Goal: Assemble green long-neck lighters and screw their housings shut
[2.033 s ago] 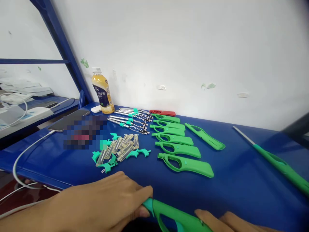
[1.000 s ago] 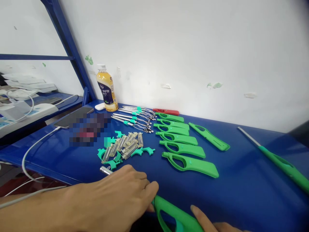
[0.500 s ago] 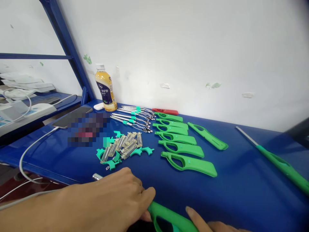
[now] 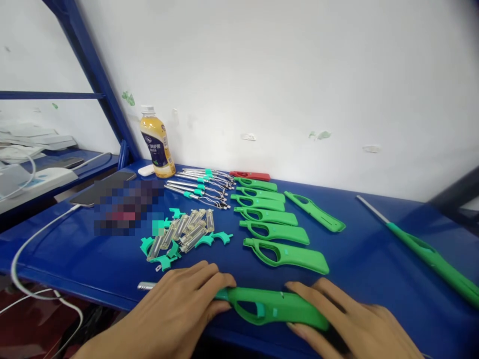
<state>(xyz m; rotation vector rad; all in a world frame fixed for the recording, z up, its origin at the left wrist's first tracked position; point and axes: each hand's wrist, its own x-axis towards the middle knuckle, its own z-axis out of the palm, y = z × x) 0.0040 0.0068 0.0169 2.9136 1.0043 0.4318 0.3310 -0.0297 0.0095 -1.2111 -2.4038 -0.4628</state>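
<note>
Between my two hands at the table's front edge lies a green long-necked lighter (image 4: 275,310), its metal tube tip (image 4: 145,286) poking out to the left. My left hand (image 4: 187,304) wraps round the neck, hiding most of the tube. My right hand (image 4: 340,314) grips the wide handle end, thumb below and fingers above. A teal trigger shows inside the lighter's loop. Just beyond lie several green lighter shells (image 4: 295,257) in a column, with a red shell (image 4: 252,175) at the far end. To their left are clear fuel tanks (image 4: 192,234) and teal triggers (image 4: 220,238).
Several metal tubes with wires (image 4: 198,192) lie near the wall. A yellow bottle (image 4: 157,144) stands at the back left, near a phone (image 4: 101,189) with a white cable (image 4: 37,247). Another lighter (image 4: 430,259) lies at right; one shell (image 4: 314,212) lies slanted.
The lighter has come up further into view and lies more level. My right hand has moved in and closed round its handle end. The camera view has shifted slightly.
</note>
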